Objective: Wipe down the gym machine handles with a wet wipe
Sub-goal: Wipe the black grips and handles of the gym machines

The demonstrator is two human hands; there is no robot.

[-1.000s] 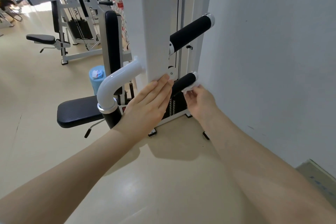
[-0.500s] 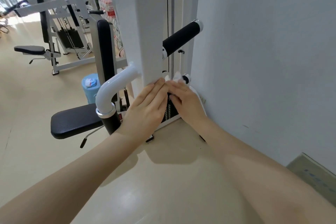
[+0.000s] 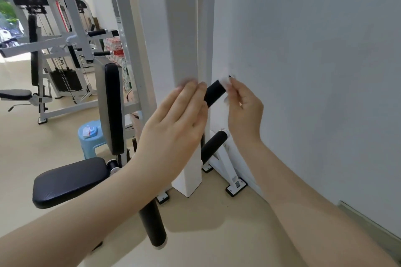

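While my right hand [image 3: 244,110] is pinching the white wet wipe [image 3: 225,84] around the outer end of the upper black handle [image 3: 213,93], close by the wall, my open left hand [image 3: 173,128] is lying flat against the white upright [image 3: 182,28]. I am judging the next move to be dragging the wipe inward along the foam, then treating the lower handle [image 3: 213,144]. No brand or label is reading clearly for me; the small printing is too blurred.

The left grip [image 3: 173,128] hides the root of the upper black handle [image 3: 213,93], whose tip is lost under a blurred wet wipe [image 3: 225,84] pinched in the right grip [image 3: 244,110], and the white column [image 3: 182,28] above them runs off the top edge.
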